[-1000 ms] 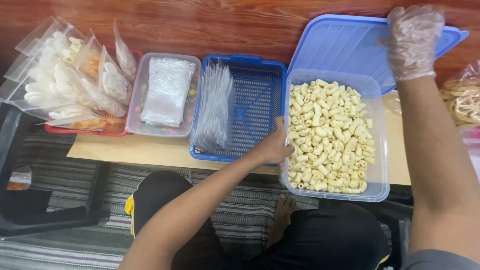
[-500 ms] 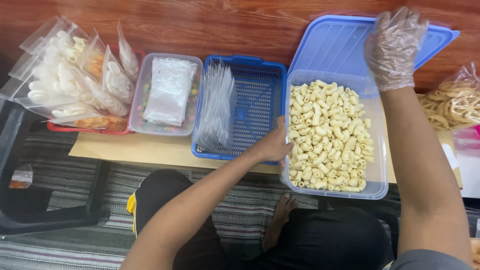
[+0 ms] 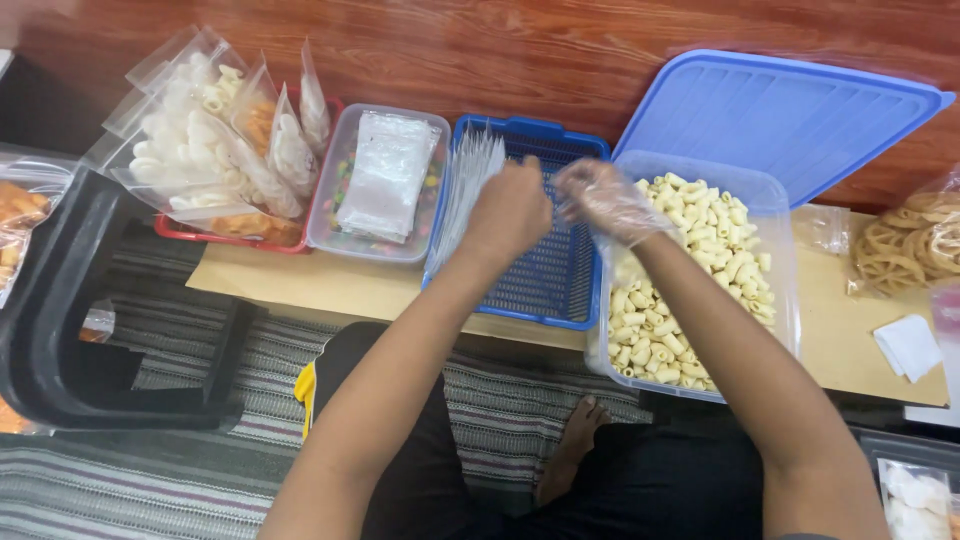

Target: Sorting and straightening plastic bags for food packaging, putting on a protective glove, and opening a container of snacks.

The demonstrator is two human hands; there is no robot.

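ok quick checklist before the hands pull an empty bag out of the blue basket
1. Empty clear bags in the blue basket: stack stands at its left side, ok.
2. Left hand over the basket, beside the stack: ok.
3. Right hand gloved in clear plastic: ok.
4. A single bag pinched between the fingers: cannot tell, the hands hide it.
5. Clear tub of pale snack pieces open, blue lid leaning behind it: ok.
6. Room for filled bags in the red tray: not ok, already heaped.
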